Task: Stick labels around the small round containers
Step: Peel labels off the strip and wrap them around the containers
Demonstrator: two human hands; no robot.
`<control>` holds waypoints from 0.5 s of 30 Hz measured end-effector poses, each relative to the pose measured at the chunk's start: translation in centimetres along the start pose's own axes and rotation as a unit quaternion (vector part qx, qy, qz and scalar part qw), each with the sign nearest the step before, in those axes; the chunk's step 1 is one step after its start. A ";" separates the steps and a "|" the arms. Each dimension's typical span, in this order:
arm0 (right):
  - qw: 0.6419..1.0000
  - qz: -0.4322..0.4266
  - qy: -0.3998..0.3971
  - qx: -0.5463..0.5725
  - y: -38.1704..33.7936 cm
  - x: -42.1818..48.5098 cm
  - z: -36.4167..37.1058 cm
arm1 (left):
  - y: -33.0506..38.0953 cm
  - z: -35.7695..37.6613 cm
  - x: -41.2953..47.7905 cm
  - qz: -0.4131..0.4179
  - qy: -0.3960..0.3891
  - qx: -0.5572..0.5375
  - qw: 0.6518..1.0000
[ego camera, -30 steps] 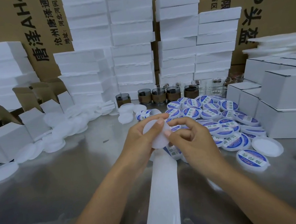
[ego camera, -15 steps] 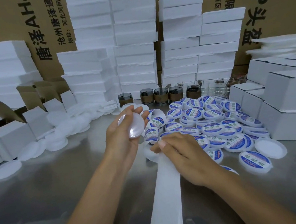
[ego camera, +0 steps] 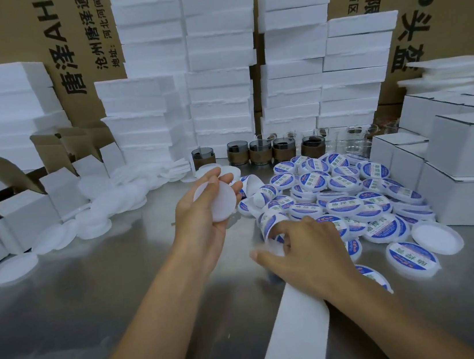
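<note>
Hands (ego camera: 204,213) mid-table (ego camera: 80,305), clear steel leftward

Stacked high along the back: white foam slabs (ego camera: 217,70), in front of brown cardboard cartons (ego camera: 76,43) printed with black Chinese characters. Lined up at the foot of the stacks: dark glass cups with brown sleeves (ego camera: 259,151), then clear glasses (ego camera: 345,138) to their right. At right, closed white boxes (ego camera: 467,149); at left, open white boxes (ego camera: 58,184) with brown flaps raised.
</note>
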State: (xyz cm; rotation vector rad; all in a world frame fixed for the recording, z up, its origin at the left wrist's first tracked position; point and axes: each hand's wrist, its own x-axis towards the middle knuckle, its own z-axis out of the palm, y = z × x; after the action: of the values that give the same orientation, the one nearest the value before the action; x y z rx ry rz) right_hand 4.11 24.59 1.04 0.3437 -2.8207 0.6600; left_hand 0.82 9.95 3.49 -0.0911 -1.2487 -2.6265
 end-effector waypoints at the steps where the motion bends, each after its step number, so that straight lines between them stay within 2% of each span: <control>1: 1.000 -0.010 0.016 0.015 0.0 0.0 -0.1 | 0.0 0.0 0.0 -0.001 0.001 0.004 1.000; 3: 0.996 -0.018 0.049 0.072 0.1 0.0 -0.1 | -0.1 0.0 0.1 0.000 0.002 0.017 1.000; 6: 0.968 0.015 0.057 0.242 0.3 0.6 -0.2 | -0.2 -0.1 0.1 0.010 0.009 0.071 0.997; 10: 0.890 0.080 0.030 0.448 0.1 1.4 -0.6 | -0.6 -0.1 -0.1 -0.004 -0.011 0.133 0.991; 15: 0.787 0.163 0.024 0.594 0.3 1.5 -1.0 | -0.9 0.1 -0.4 -0.035 -0.028 0.203 0.978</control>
State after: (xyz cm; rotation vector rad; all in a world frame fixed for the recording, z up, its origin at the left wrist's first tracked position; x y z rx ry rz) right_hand 2.79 25.02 2.21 -0.0122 -2.0024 2.4067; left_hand 1.00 10.65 2.83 -0.0524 -1.8090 -2.3789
